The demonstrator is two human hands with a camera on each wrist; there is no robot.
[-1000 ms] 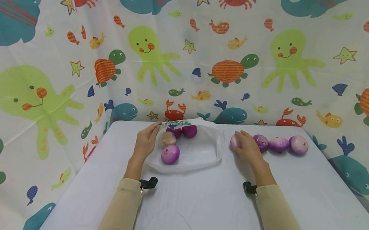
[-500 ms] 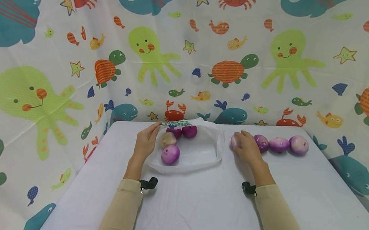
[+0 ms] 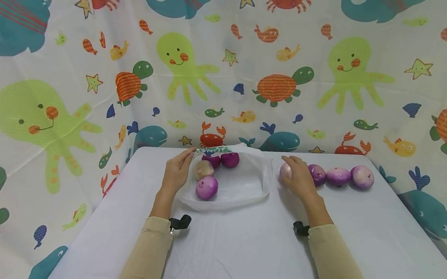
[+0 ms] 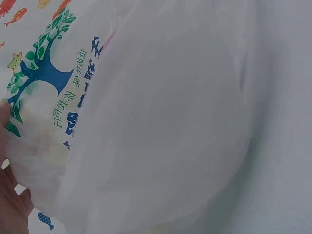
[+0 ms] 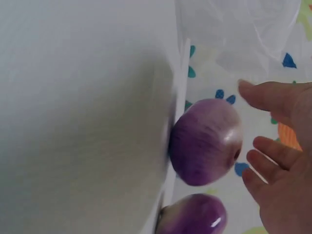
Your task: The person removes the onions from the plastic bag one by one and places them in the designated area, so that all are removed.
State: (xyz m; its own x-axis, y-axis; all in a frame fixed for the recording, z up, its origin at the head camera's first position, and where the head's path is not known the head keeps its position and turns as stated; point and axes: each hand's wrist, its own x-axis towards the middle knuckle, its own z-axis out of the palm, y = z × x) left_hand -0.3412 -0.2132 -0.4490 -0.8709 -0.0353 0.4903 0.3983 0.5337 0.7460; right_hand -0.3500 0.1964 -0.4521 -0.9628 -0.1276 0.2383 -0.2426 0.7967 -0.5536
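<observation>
My left hand [image 3: 176,171] pinches the left edge of a thin white plastic bag [image 3: 240,189], which lies with its mouth spread toward me. Inside it sit several onions, among them a purple onion [image 3: 206,187] at the front and a pale, yellowish one [image 3: 204,170] behind it. The left wrist view is mostly filled by the bag's side, printed with a blue and green tree [image 4: 46,73]. My right hand [image 3: 301,178] is spread over the leftmost purple onion [image 5: 207,141] of a row; in the right wrist view the fingers [image 5: 265,163] stand apart from its skin.
More purple onions, a dark one [image 3: 317,175], an oval one [image 3: 338,176] and a paler one [image 3: 362,177], continue the row rightward. A white cloth covers the table [image 3: 232,254]. Behind hangs a curtain [image 3: 227,103] with printed sea animals.
My right hand's fingers have loosened and lifted slightly off the leftmost onion of the row. The left hand and the bag have stayed in place.
</observation>
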